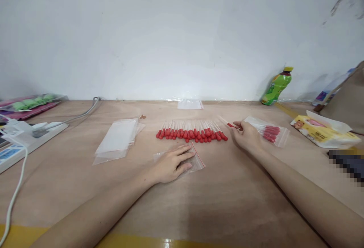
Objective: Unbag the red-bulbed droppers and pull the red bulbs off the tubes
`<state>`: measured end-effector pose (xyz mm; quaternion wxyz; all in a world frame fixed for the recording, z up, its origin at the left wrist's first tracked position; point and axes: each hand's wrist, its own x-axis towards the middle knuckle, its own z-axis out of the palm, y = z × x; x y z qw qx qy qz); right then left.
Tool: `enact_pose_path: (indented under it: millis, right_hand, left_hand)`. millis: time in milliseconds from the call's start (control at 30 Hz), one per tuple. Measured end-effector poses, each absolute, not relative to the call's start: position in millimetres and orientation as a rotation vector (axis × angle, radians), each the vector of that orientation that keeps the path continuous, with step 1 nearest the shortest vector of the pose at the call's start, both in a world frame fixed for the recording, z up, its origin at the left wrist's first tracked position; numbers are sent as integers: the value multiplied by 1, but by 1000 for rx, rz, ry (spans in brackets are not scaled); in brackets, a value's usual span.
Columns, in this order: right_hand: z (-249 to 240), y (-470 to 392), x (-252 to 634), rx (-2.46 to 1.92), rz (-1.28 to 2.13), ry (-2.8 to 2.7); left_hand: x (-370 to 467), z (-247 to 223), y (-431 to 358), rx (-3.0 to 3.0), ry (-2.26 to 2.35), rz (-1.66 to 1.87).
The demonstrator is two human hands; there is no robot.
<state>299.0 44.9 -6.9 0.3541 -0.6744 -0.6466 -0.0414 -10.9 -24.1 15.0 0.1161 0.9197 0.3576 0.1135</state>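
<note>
My left hand (172, 164) lies flat with its fingers spread on a clear zip-lock bag (197, 160) with a red seal line. Between the thumb and fingers of my right hand (247, 135) is a dropper (229, 125), held by its red bulb, its clear thin tube pointing up and left. Beyond my left hand is a row of similar droppers (190, 133), red bulbs toward me and clear tubes toward the wall. Just right of my right hand, a filled zip-lock bag (271, 132) contains several red-bulbed droppers.
To the left lies a stack of flat clear bags (115, 138). Another bag (190, 105) is by the wall. A power strip (36, 138) with cables stands far left. On the right are a green bottle (277, 87), a yellow tissue pack (324, 132) and a dark blurred object (348, 162).
</note>
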Motion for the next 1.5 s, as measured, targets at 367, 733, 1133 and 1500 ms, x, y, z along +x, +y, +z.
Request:
enact_pose_path:
  millis: [367,733,1133,1500]
  right_hand:
    - [-12,33,258,-1466,140,-1706]
    - [5,-14,231,-930,47,-2083]
    - [7,-32,222,-543,409,-2553]
    - [15,27,320,-1935,-612,-1913]
  left_hand:
    - [-8,13,-26,2712,1133,341]
    - [-8,7,-25,2603,1148,519]
    - [-18,15,-19,2212,1465,729]
    - [-29,25,-11,2113,1349,534]
